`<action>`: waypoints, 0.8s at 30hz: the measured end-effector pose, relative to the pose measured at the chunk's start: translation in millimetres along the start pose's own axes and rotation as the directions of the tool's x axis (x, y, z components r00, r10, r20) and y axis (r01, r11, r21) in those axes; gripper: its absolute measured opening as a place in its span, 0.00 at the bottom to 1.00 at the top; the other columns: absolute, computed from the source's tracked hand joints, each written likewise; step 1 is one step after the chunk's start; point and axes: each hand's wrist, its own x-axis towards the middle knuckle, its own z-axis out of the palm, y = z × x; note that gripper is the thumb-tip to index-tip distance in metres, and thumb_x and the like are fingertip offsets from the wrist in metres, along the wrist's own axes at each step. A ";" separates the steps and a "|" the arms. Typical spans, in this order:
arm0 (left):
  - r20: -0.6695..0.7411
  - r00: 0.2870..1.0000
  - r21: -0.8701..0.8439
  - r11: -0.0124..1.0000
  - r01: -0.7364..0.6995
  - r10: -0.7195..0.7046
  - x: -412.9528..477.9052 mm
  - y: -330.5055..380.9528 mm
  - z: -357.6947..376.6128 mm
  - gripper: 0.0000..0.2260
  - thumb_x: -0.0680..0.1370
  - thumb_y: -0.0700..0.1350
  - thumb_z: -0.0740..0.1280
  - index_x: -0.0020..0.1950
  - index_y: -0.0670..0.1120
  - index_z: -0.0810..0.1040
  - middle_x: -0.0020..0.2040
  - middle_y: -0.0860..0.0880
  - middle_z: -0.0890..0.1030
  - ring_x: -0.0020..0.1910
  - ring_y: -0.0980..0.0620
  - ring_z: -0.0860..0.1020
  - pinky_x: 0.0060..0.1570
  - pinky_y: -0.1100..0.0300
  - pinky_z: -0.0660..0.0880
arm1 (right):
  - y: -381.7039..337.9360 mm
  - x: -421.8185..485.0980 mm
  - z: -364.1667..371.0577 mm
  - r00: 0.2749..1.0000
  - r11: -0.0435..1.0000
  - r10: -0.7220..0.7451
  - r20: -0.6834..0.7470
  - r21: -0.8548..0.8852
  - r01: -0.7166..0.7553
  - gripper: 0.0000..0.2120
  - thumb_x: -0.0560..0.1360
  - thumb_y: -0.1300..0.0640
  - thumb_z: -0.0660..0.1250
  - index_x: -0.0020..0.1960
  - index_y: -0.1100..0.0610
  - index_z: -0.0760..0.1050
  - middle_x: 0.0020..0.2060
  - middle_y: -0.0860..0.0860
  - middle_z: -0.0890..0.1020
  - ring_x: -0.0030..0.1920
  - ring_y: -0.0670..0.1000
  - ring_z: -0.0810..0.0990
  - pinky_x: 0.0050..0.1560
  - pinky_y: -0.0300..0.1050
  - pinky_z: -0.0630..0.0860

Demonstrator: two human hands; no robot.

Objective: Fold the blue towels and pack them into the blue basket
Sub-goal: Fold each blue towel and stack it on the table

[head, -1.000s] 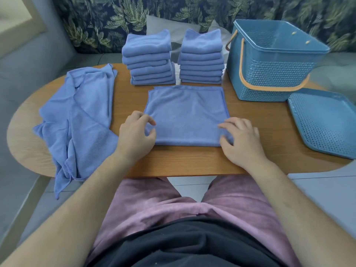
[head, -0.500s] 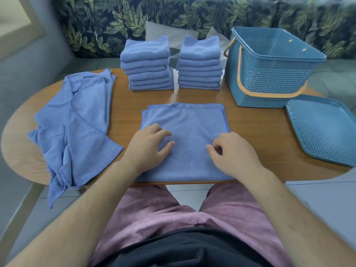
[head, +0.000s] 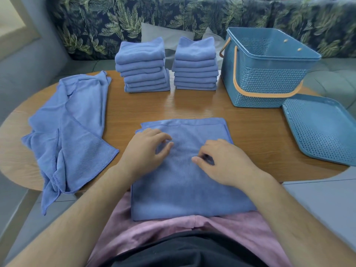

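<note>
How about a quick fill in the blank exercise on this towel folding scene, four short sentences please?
1. Folded towels stand in ____ stacks left of the blue basket.
2. The basket's handle is ____.
3. Its lid lies on the ____, off the basket.
4. Left hand and right hand pinch the flat towel; unfolded towels lie heaped to their ____.
Missing: two, orange, table, left.

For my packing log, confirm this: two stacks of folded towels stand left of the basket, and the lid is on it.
Wrong on the lid: the head view shows it lying on the table right of the basket. The left stack and right stack do stand left of the basket.
</note>
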 end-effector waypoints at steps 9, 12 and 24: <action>0.124 0.962 0.081 0.969 0.234 -0.243 5.7 -16.1 13.9 0.27 0.77 0.64 0.57 0.72 0.54 0.73 0.74 0.54 0.70 0.74 0.53 0.67 0.71 0.50 0.62 | 25.4 71.6 28.5 0.995 0.998 0.023 -0.101 0.057 -0.017 0.21 0.84 0.53 0.58 0.77 0.53 0.68 0.76 0.49 0.69 0.77 0.53 0.64 0.73 0.53 0.61; 0.146 0.952 0.082 0.962 0.259 -0.268 7.3 -21.3 10.3 0.27 0.78 0.66 0.57 0.74 0.56 0.70 0.75 0.55 0.70 0.75 0.51 0.65 0.72 0.49 0.60 | 40.1 86.3 38.1 0.983 0.994 0.077 -0.168 0.091 -0.063 0.19 0.83 0.52 0.58 0.72 0.55 0.73 0.71 0.49 0.74 0.73 0.53 0.70 0.72 0.51 0.61; 0.077 0.965 -0.021 0.968 0.252 -0.250 34.9 -66.9 5.4 0.07 0.81 0.51 0.63 0.57 0.52 0.77 0.59 0.57 0.79 0.61 0.53 0.77 0.62 0.51 0.70 | 85.2 91.8 31.4 0.930 0.978 0.207 -0.303 0.052 -0.201 0.11 0.73 0.47 0.62 0.52 0.50 0.76 0.50 0.48 0.75 0.57 0.55 0.71 0.58 0.51 0.62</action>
